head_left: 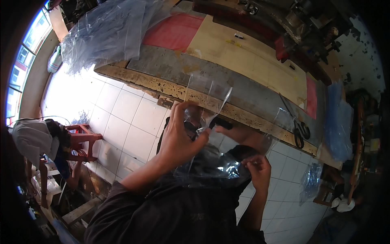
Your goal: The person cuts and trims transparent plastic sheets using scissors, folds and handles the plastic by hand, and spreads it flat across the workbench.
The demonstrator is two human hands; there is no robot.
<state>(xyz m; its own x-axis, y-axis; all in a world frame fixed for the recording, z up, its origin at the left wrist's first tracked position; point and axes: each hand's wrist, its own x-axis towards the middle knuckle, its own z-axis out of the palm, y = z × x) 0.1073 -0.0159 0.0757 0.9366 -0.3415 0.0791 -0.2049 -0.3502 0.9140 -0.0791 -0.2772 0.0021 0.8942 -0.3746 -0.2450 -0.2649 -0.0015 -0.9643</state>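
In front of my body a clear plastic sheet or bag hangs between my two hands, and light glints off its lower part. My left hand is closed on its upper part, thumb against fingers, while a see-through flap stands up above them toward the bench edge. Lower and to the right, my right hand pinches the plastic near its side, fingertips together. My legs show through the film. A pair of black-handled scissors lies at the bench's front edge, beyond my right hand.
The worn workbench carries a cream and red sheet. A pile of clear plastic overhangs its left end; bluish plastic hangs at its right. Dark machinery stands behind. At left, a person sits by a red stool.
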